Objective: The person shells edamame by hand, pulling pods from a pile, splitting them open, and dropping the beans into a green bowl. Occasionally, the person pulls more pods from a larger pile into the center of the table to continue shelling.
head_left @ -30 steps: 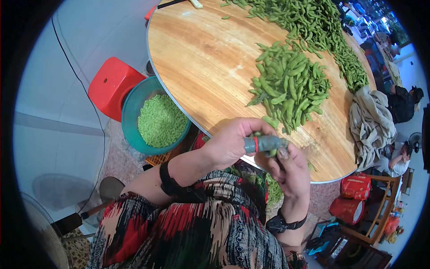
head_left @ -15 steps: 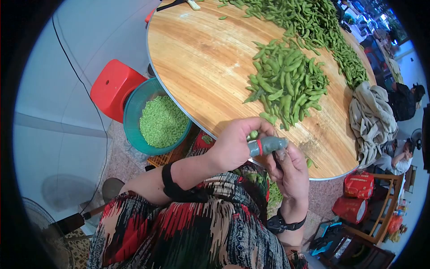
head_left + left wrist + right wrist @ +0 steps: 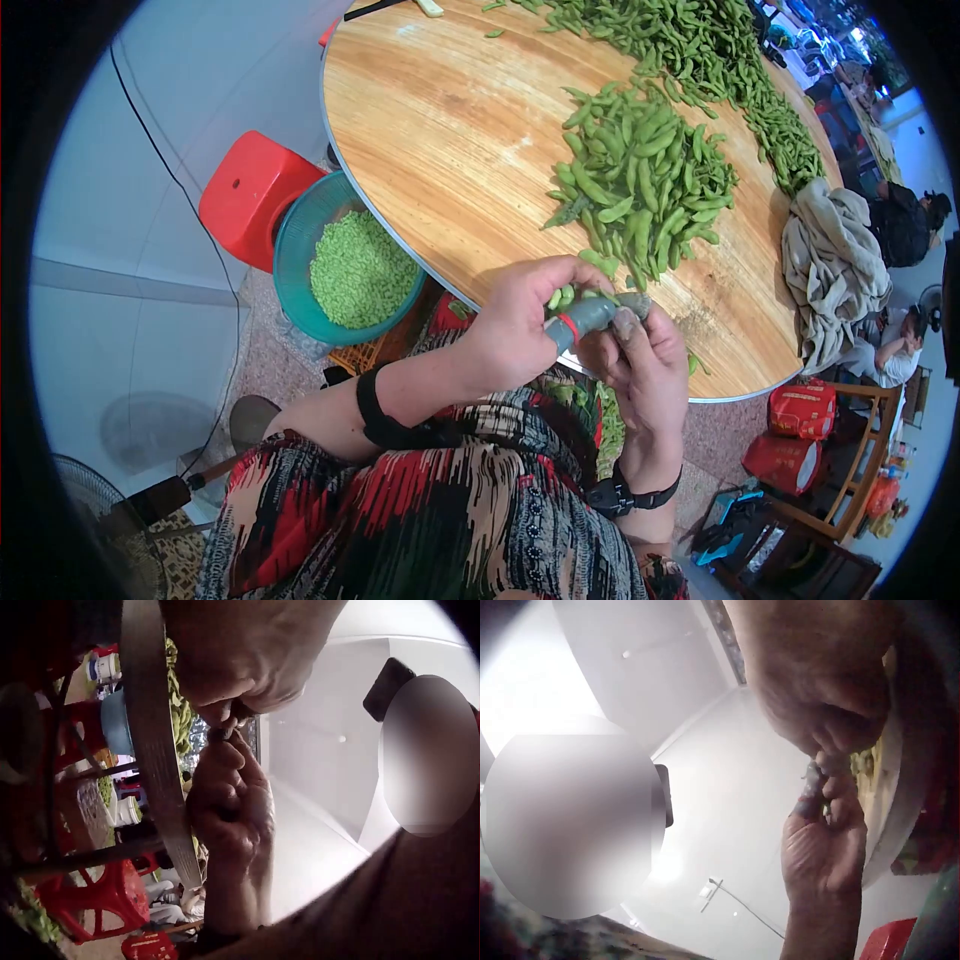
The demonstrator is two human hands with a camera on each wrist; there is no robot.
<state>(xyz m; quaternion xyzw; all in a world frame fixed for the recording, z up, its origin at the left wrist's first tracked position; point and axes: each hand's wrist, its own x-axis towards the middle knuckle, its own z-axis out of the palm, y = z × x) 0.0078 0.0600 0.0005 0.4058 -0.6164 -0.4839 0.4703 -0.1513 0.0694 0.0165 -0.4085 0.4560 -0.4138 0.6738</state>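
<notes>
In the head view, my left hand (image 3: pixel 515 325) curls around several green edamame beans (image 3: pixel 561 297) near the table's front edge. A grey-green cover (image 3: pixel 583 320) with a red band sheathes its thumb. My right hand (image 3: pixel 650 365) meets that thumb tip, its own fingers curled in and pinching at the end of an edamame pod that the fingers mostly hide. In the right wrist view, a bit of green (image 3: pixel 826 811) shows inside the left hand. Just beyond both hands lies a loose heap of edamame pods (image 3: pixel 645 185) on the round wooden table (image 3: pixel 430 130).
A larger pile of pods (image 3: pixel 690 50) covers the far side. Below the table's left edge, a teal basin (image 3: pixel 290 285) holds shelled beans, beside a red stool (image 3: pixel 245 200). A crumpled grey cloth (image 3: pixel 830 265) lies at the right edge. Red bags (image 3: pixel 800 412) stand lower right.
The covered left thumb has tilted, its tip now higher against the right fingers. Green that showed under the thumb a second ago is out of sight, and more beans show in the left hand.
</notes>
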